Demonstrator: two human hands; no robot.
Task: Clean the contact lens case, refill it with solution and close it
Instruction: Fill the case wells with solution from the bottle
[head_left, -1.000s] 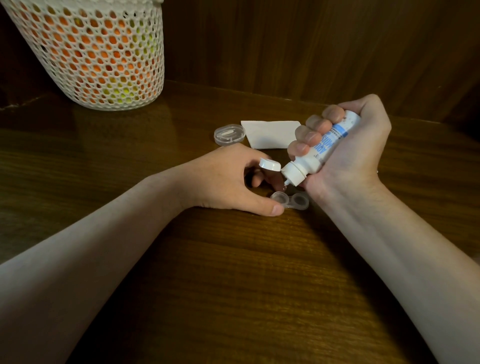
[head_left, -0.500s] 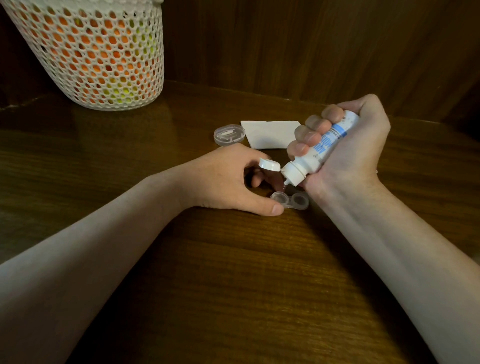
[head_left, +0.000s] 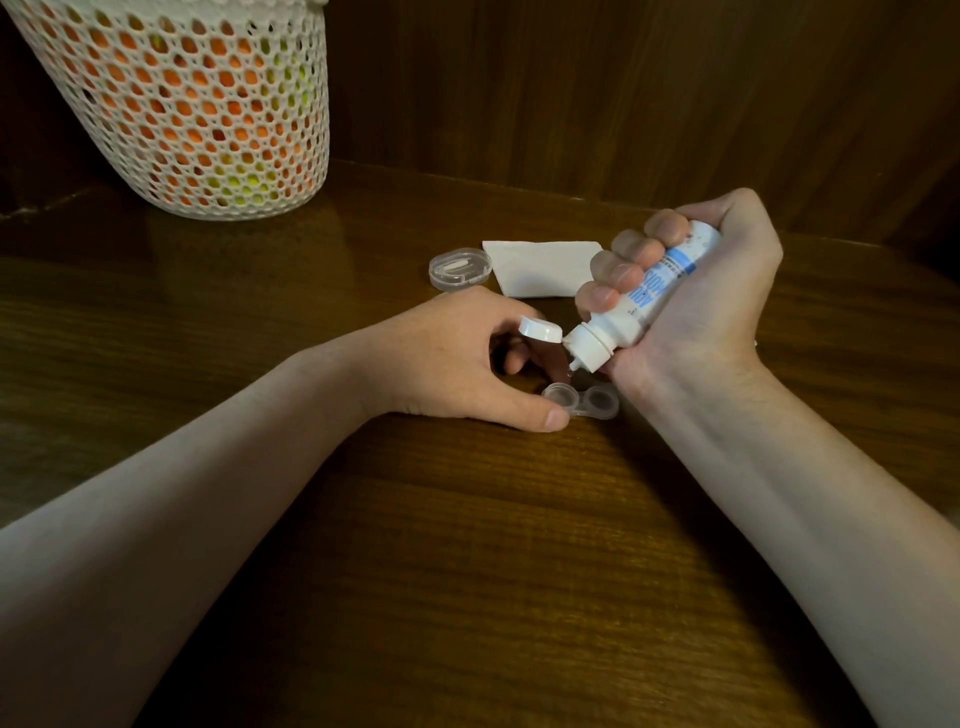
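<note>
Nothing has moved in the last second: the right hand (head_left: 696, 312) still squeezes the tilted solution bottle (head_left: 641, 306) over the lens case (head_left: 581, 401) on the table (head_left: 467, 545), left hand (head_left: 441, 358) fingers pinching it steady, so filling continues

Your right hand (head_left: 696, 306) tips the solution bottle (head_left: 644, 296) nozzle-down just above the open lens case (head_left: 582, 401), which your left hand (head_left: 457, 358) steadies.

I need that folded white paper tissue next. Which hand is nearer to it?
Right. The right hand, gripping the white solution bottle, overlaps the folded white paper tissue at its right edge; the left hand rests nearer the camera, apart from it.
</note>
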